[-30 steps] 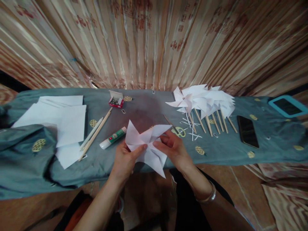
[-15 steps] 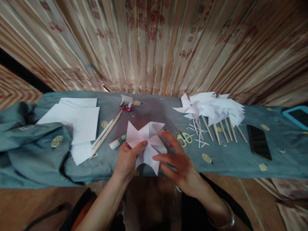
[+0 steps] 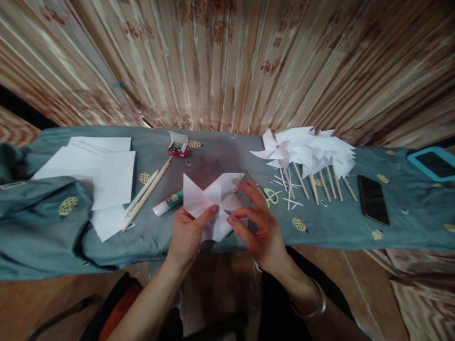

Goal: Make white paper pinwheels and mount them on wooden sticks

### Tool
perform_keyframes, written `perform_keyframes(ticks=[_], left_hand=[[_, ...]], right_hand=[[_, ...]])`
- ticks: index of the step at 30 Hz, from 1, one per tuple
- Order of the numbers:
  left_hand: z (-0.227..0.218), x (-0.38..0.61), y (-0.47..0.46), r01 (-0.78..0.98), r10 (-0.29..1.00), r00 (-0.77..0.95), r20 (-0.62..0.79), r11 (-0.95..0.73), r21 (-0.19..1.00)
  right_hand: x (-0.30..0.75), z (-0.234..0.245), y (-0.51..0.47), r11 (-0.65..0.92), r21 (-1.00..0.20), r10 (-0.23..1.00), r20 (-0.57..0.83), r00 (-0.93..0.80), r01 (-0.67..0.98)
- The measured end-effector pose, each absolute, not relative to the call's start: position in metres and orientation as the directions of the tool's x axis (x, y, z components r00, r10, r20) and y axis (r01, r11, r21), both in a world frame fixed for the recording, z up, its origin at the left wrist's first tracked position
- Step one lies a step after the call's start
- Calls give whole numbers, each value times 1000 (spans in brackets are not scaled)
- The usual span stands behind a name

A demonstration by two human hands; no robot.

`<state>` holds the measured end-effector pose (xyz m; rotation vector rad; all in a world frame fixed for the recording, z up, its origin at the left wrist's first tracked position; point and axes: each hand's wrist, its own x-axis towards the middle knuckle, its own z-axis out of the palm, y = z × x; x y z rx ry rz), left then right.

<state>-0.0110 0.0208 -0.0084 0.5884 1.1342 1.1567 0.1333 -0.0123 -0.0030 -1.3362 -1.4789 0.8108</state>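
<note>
A white paper pinwheel (image 3: 213, 194), without a stick in view, is held over the near edge of the cloth. My left hand (image 3: 190, 232) grips it from the lower left, with the thumb pressed on its centre and the other fingers underneath. On the lower right blade, my right hand (image 3: 258, 222) has thumb and index finger closed together, while its other fingers stay raised. A glue stick (image 3: 168, 202) lies just left of the pinwheel. Green-handled scissors (image 3: 270, 196) lie beyond my right hand, partly hidden by it.
Finished pinwheels (image 3: 305, 149) on sticks overlap at the back right, near thin paper strips (image 3: 289, 189). A phone (image 3: 372, 199) and a blue-framed device (image 3: 433, 163) lie farther right. White sheets (image 3: 113, 177), wooden sticks (image 3: 147, 194) and a red box of pins (image 3: 178, 146) are leftward.
My right thumb and index finger have closed on the lower right blade, which now bends inward. The left hand keeps its hold. The view has shifted slightly.
</note>
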Motion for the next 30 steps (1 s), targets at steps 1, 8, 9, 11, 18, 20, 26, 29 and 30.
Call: perform_keyframes(ticks=[1,8,9,11,18,20,26,29,30], left_hand=[[-9,-11,21,-402,922,-17,-386,347,847],[-14,-9,19,-431,934,18,-356,328,840],[-15,-8,19,-435,935,17,-354,326,840],[-17,-8,18,-442,937,14,-349,319,839],[-16,-10,18,-423,929,-3,-371,335,842],[-15,-10,18,-415,929,-10,-371,334,846],[-14,-9,17,-381,929,-5,-370,341,859],[-14,-9,17,-363,935,-5,-356,330,871],[-14,-9,17,-356,936,-7,-351,326,876]], right_hand=[[133,-3,-12,191,-914,972,226,60,357],[131,-8,-9,261,-814,933,350,80,518],[130,-8,-8,266,-806,930,360,81,529],[130,-8,-7,272,-797,922,376,90,540],[131,-9,-7,249,-789,924,368,108,562],[132,-10,-6,244,-785,927,361,101,569],[133,-10,-5,230,-803,933,343,111,550],[133,-9,-4,221,-807,934,337,120,547],[133,-9,-4,220,-808,934,336,121,547]])
